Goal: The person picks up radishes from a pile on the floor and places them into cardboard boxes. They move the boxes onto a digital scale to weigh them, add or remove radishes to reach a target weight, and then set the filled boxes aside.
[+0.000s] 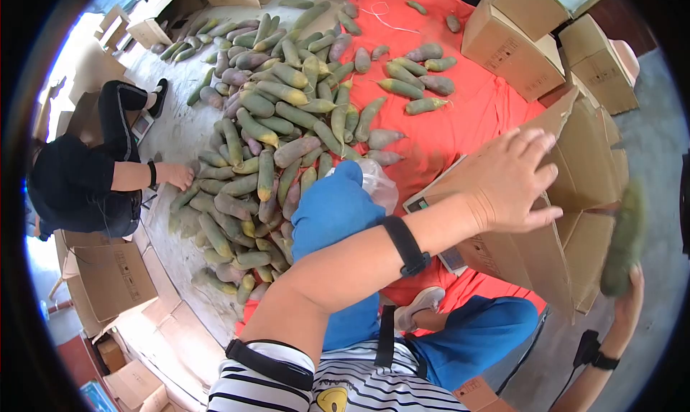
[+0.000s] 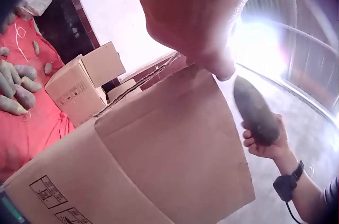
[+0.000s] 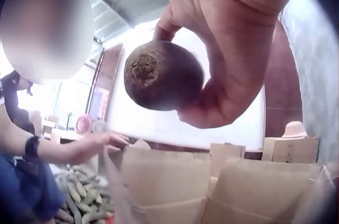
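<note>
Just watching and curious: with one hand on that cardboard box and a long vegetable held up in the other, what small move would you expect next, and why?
Probably lowering the vegetable into the cardboard box. The right hand grips it raised beside the box, and the left hand presses flat on a flap, apparently steadying it.
</note>
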Motion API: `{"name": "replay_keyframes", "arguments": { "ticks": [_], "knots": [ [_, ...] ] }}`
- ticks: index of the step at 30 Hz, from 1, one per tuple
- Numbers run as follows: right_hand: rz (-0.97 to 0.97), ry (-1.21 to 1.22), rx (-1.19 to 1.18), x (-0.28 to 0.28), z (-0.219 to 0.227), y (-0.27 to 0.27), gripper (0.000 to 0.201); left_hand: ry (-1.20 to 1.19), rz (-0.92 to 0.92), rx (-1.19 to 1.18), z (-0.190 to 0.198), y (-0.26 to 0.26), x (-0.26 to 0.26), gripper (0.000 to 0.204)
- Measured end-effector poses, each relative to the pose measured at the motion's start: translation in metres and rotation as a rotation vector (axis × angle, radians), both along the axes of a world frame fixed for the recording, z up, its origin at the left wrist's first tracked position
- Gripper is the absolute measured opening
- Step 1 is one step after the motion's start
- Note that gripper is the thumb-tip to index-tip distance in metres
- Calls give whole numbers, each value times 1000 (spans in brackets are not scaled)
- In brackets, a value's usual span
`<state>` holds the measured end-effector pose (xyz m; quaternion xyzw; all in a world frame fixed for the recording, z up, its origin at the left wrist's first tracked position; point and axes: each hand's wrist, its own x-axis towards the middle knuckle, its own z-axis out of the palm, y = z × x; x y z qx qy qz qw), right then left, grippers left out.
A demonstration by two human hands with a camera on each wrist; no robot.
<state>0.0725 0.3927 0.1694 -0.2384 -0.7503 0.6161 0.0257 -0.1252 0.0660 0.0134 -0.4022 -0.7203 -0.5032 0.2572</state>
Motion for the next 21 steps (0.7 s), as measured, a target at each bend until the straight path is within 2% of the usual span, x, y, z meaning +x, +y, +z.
{"name": "replay_keyframes", "arguments": {
  "ticks": [1,2,4,6,7,10,14,19,20,21],
  "knots": [
    [13,-76,50,-22,-19,10,57,-5,-42,-65,-1,1,1,53],
    [153,-179,5,-52,-34,-4,53,-18,-47,-19,-3,7,3,50],
    [256,-395,108,-91,-77,-8,50,-41,-49,3,-3,9,5,49],
    [353,-704,364,-121,-115,-13,51,-81,-71,49,-5,12,8,46],
    [540,-742,427,-125,-157,25,52,-81,-50,44,-7,15,9,46],
    [588,-712,406,-167,-146,-95,52,-298,-117,109,-16,25,17,51],
    [607,-651,338,-190,-126,-173,54,-435,-140,80,-19,29,20,59],
    [581,-553,205,-188,-106,-198,56,-481,-190,42,-17,33,23,67],
    [570,-534,185,-159,-104,-167,56,-515,-148,110,-16,36,22,66],
    [561,-517,167,-124,-107,-111,57,-549,-103,181,-16,38,22,66]
  ]
}}
